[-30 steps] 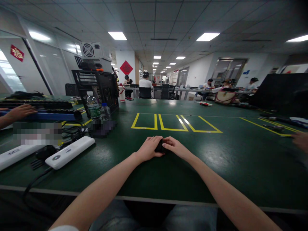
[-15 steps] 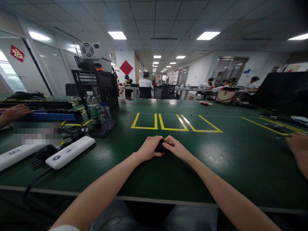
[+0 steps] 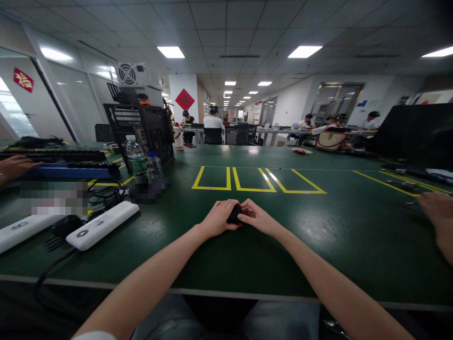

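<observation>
My left hand [image 3: 218, 218] and my right hand [image 3: 257, 217] meet in the middle of the green table [image 3: 318, 236], both resting on its surface. Between them sits a small black object [image 3: 234, 214], and the fingers of both hands are curled round it. Most of the object is hidden by the fingers, so I cannot make out what it is. Both forearms reach in from the near table edge.
Two white power strips [image 3: 102, 225] with cables lie at the left, beside water bottles [image 3: 137, 160] and a black computer case [image 3: 146, 127]. Yellow boxes [image 3: 255, 180] mark the table beyond my hands. Other people's hands show at the far left [image 3: 14, 166] and far right [image 3: 437, 210].
My hands and the black object have stayed in place. The other person's hand at the right edge has come further into view over the table.
</observation>
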`<state>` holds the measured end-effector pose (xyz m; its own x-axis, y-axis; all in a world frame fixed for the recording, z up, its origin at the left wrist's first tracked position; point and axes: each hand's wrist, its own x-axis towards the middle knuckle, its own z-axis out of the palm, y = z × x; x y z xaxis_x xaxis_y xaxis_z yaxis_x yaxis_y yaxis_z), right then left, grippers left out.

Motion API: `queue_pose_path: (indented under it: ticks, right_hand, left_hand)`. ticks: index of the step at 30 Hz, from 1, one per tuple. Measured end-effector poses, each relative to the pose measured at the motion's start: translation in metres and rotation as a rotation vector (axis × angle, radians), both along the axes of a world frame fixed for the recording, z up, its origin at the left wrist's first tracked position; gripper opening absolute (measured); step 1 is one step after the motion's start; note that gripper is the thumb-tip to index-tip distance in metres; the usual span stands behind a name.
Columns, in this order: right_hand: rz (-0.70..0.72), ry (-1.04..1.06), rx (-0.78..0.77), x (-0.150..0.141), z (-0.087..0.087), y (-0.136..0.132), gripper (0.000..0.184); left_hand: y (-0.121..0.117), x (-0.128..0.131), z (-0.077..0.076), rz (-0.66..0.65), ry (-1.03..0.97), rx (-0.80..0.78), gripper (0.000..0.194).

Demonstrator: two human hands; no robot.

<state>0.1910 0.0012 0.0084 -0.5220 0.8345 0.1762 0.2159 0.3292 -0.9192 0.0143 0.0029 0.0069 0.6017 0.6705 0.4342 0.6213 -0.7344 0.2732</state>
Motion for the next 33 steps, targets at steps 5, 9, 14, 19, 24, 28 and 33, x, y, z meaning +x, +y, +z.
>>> queue_pose_path:
  ticks: [5, 9, 14, 19, 24, 28, 33]
  right_hand:
    - [-0.060, -0.011, -0.004, -0.0008, 0.0007, 0.0015, 0.025]
    - [-0.061, 0.004, -0.027, -0.0017, 0.0004, 0.0023, 0.027]
    - [0.023, 0.049, -0.009, -0.0003, -0.0003, 0.0024, 0.029]
    - [-0.001, 0.042, -0.022, -0.0007, 0.0012, 0.0007, 0.026]
    - [-0.093, 0.048, -0.016, -0.0052, 0.0039, -0.0019, 0.026]
    - [-0.120, 0.006, -0.080, -0.0038, 0.0024, -0.0009, 0.028]
    - [0.000, 0.015, -0.040, 0.0010, 0.0022, -0.0008, 0.030]
  left_hand:
    - [-0.0011, -0.0001, 0.0012, -0.006, -0.005, -0.004, 0.055]
    - [0.0000, 0.0003, -0.0007, 0.001, -0.004, 0.014, 0.056]
    - [0.0013, 0.0015, -0.0016, 0.016, 0.004, 0.006, 0.057]
    - [0.0012, 0.0015, -0.0011, 0.010, -0.008, 0.007, 0.059]
    - [0.0012, 0.0014, -0.0014, -0.001, -0.016, 0.007, 0.058]
    - [0.0009, 0.0011, -0.0013, 0.008, -0.004, 0.006, 0.057]
    - [0.0011, 0.0001, -0.0019, 0.005, 0.006, 0.004, 0.056]
